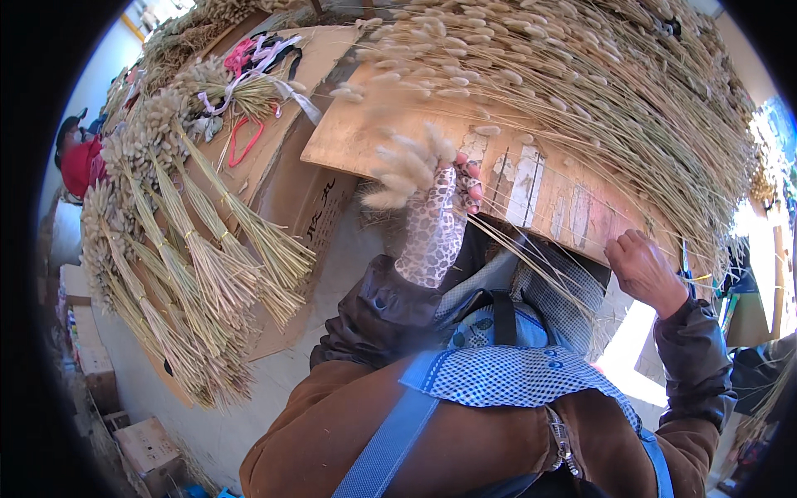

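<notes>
My left hand (448, 195), in a leopard-print fingerless glove, is closed round a small bunch of dried bunny-tail grass (407, 170). Its fluffy heads point up and left past the fingers, and the thin stems trail down to the right. Over the right part of the wooden board (374, 137) is my bare right hand (643, 270), its fingers curled together. Whatever they pinch is too thin or hidden to make out. Just beyond both hands, a large loose heap of bunny-tail grass (573, 91) covers the far side of the board, its stems running down to the right.
On the left, several tied grass bundles (207, 257) lie on a cardboard sheet (311, 62), with pink and lilac strips (257, 62) and a red loop (245, 141) near them. Cardboard boxes (149, 444) stand on the floor. A person in red (79, 162) is at the far left.
</notes>
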Tool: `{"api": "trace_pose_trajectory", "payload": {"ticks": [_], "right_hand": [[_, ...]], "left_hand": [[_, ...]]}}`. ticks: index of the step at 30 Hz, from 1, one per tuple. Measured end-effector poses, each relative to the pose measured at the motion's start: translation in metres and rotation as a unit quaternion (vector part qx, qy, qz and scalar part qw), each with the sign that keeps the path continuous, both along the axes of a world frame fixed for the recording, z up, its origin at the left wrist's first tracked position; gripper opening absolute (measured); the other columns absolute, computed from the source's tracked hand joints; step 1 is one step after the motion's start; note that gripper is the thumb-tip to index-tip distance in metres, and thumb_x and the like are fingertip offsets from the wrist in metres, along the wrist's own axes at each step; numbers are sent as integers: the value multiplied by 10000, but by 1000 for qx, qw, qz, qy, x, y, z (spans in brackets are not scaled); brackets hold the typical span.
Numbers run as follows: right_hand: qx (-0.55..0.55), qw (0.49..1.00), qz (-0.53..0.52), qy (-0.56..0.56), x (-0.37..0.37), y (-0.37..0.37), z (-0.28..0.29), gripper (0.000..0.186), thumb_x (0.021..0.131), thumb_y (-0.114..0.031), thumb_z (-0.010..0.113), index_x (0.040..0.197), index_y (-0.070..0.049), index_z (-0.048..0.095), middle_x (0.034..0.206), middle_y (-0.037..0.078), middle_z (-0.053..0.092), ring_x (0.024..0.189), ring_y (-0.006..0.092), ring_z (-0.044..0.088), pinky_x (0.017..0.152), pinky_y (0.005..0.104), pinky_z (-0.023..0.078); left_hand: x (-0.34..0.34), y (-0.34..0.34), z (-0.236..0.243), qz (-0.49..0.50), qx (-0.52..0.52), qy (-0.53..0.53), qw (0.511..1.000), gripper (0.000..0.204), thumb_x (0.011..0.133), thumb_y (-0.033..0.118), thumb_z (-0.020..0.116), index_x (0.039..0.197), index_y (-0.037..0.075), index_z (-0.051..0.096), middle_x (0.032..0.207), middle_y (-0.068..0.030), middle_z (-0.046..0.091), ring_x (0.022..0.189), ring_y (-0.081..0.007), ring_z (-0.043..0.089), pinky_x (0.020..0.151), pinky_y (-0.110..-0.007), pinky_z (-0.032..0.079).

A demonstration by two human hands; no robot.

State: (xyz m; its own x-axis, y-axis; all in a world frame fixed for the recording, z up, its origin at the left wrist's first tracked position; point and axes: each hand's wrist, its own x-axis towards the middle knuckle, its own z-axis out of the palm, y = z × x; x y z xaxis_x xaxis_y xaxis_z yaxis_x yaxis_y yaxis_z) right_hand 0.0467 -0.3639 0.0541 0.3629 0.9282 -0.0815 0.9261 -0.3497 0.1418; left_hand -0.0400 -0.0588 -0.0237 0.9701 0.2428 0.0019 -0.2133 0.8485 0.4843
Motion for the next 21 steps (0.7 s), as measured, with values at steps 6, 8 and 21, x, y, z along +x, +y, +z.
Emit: {"api": "trace_pose_trajectory", "payload": {"ticks": [6,8,21], "right_hand": [[32,999,17,5,17,-7,-4,101,721,-72,535,781,-10,482,730,131,497,735,307,529,669,399,439],[45,999,23,11,20,-11,-7,123,721,-76,542,797,-10,470,744,135,497,737,312,531,670,400,436],[145,988,40,-26,23,-40,-22,237,741,-110,586,938,13,539,769,103,502,745,268,523,682,361,446]], "left_hand": [[9,-10,4,74,44,-26,996,215,962,198,530,1113,46,514,935,-71,565,737,-136,547,620,-239,468],[9,-6,6,43,29,-47,998,203,963,188,524,1107,46,520,930,-61,561,733,-127,545,618,-230,461],[6,28,-17,-20,-63,70,995,211,979,125,413,1145,23,494,845,-42,522,551,-129,461,453,-243,400]]}}
